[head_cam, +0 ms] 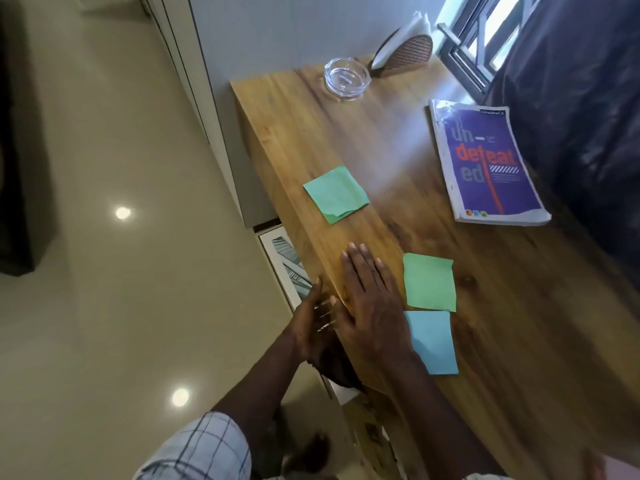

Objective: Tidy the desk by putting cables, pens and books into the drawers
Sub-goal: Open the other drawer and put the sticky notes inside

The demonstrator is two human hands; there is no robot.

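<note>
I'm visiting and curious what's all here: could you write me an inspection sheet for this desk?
Surface: wooden desk.
Job's things: book lies flat, far right; drawer open below the desk edge; pens nothing seen.
Clutter: green paper, second green paper, blue paper, glass dish, napkin holder.
Grips: right hand flat on the desk; left hand blurred, by the drawer, fingers straight.
Cables: nothing seen.
Surroundings: window, dark curtain, glossy floor.

The single head camera looked steeply down and forward from close above the tabletop (398, 140), tilted, floor (121, 271) at left.
</note>
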